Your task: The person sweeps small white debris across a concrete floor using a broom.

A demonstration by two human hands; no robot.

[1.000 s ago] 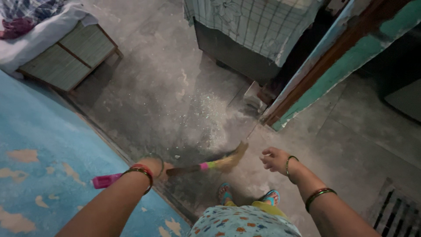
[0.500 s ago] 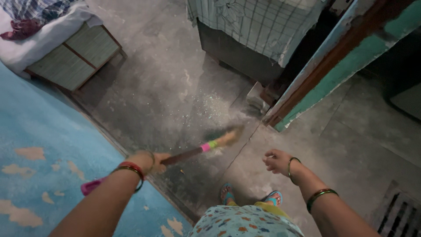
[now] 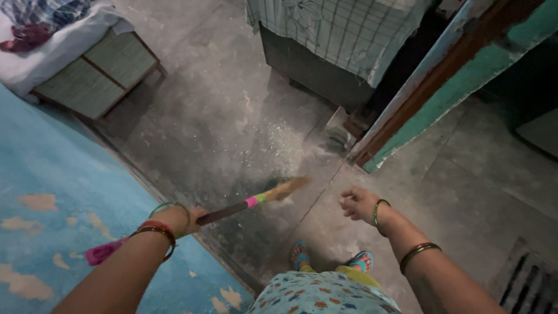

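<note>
The left hand point(image 3: 177, 218) was closed around the dark shaft of a short broom point(image 3: 232, 208), gripping it near mid-length. The broom's long axis ran from lower left to upper right in the head view: the pink handle end point(image 3: 102, 253) projected behind the left wrist, over the blue wall surface point(image 3: 52, 168), and the straw bristle head point(image 3: 286, 188) pointed up and away from the person, toward the door frame. A pink and green band marked the joint between shaft and bristles. The bristle head appeared blurred, and whether it touched the floor point(image 3: 221, 116) could not be told.

The right hand point(image 3: 356, 204) was empty, fingers loosely curled, held to the right of the bristle head and apart from it. Of the two hands, the left alone controlled the broom; the right was the nearer to the bristle end but made no contact with it.

A scatter of pale dust and fine debris point(image 3: 279, 145) lay on the grey floor just beyond the bristle head, between it and the base of the teal door frame point(image 3: 418, 116). The debris therefore lay forward of both hands, roughly in line with the broom's axis. The person's sandalled feet point(image 3: 328, 259) stood below the hands, near the edge of the blue wall surface. A cloth-covered piece of furniture point(image 3: 337, 35) stood beyond the debris.
</note>
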